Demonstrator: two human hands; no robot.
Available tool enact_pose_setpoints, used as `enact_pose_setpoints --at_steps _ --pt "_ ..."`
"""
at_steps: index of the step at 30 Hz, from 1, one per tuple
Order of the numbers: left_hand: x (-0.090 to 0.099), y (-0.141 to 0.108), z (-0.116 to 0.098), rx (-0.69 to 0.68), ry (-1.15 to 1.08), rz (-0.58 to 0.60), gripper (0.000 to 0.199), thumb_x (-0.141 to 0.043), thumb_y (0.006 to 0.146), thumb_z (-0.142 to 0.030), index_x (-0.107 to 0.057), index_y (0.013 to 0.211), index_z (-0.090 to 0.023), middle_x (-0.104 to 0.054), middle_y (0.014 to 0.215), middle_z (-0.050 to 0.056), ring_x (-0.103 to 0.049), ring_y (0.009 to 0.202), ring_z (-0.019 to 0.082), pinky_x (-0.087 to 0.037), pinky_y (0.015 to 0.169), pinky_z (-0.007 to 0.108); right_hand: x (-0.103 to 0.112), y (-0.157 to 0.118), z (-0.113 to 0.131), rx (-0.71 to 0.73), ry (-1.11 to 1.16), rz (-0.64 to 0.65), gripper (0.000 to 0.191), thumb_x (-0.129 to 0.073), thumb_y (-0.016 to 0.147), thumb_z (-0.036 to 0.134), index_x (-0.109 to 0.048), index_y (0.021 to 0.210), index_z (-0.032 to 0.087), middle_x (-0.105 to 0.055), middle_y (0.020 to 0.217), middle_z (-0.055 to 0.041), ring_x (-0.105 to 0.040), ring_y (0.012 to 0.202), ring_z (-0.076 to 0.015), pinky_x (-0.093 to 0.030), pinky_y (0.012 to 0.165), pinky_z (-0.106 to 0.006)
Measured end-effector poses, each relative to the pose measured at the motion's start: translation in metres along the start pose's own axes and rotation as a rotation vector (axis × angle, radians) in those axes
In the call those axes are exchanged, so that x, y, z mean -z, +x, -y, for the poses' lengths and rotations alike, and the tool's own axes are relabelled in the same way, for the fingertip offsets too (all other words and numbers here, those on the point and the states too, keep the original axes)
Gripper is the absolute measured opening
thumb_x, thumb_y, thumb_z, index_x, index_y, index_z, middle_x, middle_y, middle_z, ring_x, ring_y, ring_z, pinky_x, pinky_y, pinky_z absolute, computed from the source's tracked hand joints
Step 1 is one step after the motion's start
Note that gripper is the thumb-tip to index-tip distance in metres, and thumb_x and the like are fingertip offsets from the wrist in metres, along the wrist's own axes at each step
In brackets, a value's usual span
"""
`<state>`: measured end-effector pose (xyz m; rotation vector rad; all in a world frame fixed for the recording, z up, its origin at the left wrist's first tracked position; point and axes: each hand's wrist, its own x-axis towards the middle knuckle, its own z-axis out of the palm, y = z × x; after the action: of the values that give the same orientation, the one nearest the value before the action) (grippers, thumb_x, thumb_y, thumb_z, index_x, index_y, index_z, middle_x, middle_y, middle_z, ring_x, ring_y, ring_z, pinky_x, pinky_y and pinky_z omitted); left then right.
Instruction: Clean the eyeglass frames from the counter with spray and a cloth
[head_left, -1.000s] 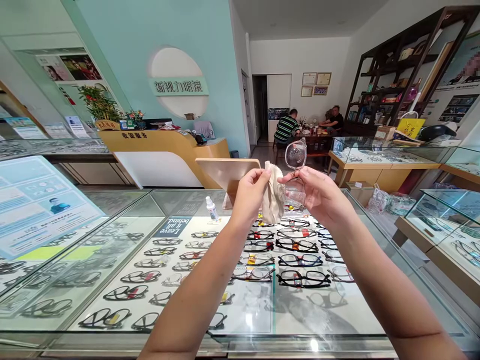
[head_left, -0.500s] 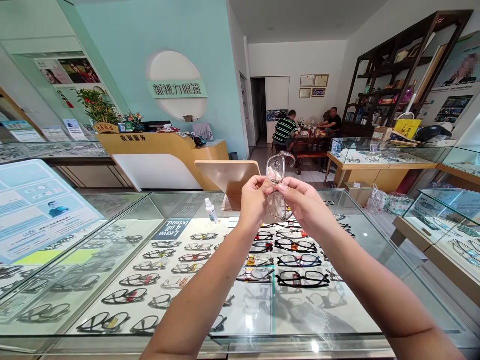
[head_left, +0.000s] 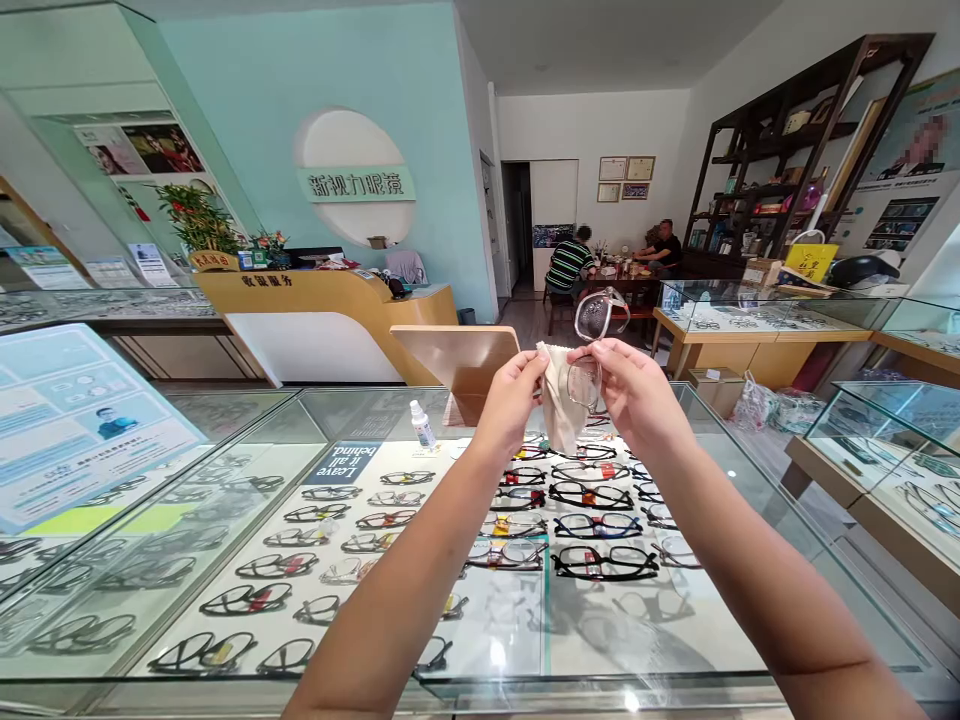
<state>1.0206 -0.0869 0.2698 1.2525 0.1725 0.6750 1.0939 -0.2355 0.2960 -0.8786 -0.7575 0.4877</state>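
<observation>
Above the glass display case, my right hand (head_left: 628, 385) pinches a pair of clear-framed eyeglasses (head_left: 594, 316) near the bridge. The glasses are held on end, one lens above the fingers and the other below, and the upper lens looks speckled. My left hand (head_left: 511, 396) is closed on a cream cleaning cloth (head_left: 562, 405) that hangs down beside the lower lens. Whether the cloth touches that lens I cannot tell. A small white spray bottle (head_left: 422, 425) stands on the case to the left of my hands.
Rows of eyeglasses (head_left: 604, 562) lie inside the glass case (head_left: 600, 655) below my arms. A wooden-backed stand mirror or board (head_left: 461, 350) rises behind the bottle. A printed sign (head_left: 82, 430) leans at left. Two people sit at a far table.
My hands have moved apart, and the cloth now hangs open from my left hand. The glasses have shifted right and tilted with my right hand.
</observation>
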Motion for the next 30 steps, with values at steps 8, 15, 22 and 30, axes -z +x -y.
enact_pose_setpoints --at_steps 8,15,22,30 --pt "0.002 0.007 0.015 0.074 -0.053 -0.037 0.040 -0.088 0.076 -0.048 -0.071 0.096 -0.018 -0.073 0.091 0.004 -0.067 0.079 0.016 -0.052 0.070 0.024 0.007 0.003 0.008 0.024 -0.027 -0.061 0.025 -0.091 0.081 0.047 -0.080 0.087 0.026 -0.083 0.101 -0.0030 -0.071 0.092 -0.0188 -0.056 0.086 -0.032" --pt "0.005 0.008 0.013 -0.051 0.064 -0.109 0.036 -0.085 0.082 -0.049 -0.065 0.089 -0.019 -0.065 0.084 0.000 -0.061 0.075 0.012 -0.049 0.068 0.021 0.014 0.005 0.012 0.076 -0.069 -0.095 0.023 -0.089 0.083 0.048 -0.081 0.089 0.027 -0.082 0.103 -0.0035 -0.071 0.101 -0.0201 -0.056 0.091 -0.033" --pt "0.000 0.000 0.004 -0.115 0.108 -0.070 0.033 -0.077 0.089 -0.048 -0.058 0.085 -0.021 -0.054 0.076 -0.003 -0.049 0.067 0.011 -0.041 0.062 0.020 0.018 0.010 0.010 0.090 -0.072 -0.106 0.021 -0.089 0.085 0.045 -0.082 0.089 0.026 -0.081 0.104 -0.0027 -0.070 0.099 -0.0180 -0.055 0.092 -0.031" --pt "-0.011 -0.022 -0.011 -0.211 0.250 0.019 0.033 -0.071 0.097 -0.052 -0.055 0.089 -0.024 -0.052 0.072 -0.004 -0.045 0.062 0.013 -0.037 0.060 0.024 0.018 0.013 0.001 0.103 -0.159 -0.083 0.028 -0.090 0.084 0.050 -0.079 0.089 0.025 -0.081 0.099 -0.0034 -0.068 0.092 -0.0184 -0.055 0.088 -0.032"
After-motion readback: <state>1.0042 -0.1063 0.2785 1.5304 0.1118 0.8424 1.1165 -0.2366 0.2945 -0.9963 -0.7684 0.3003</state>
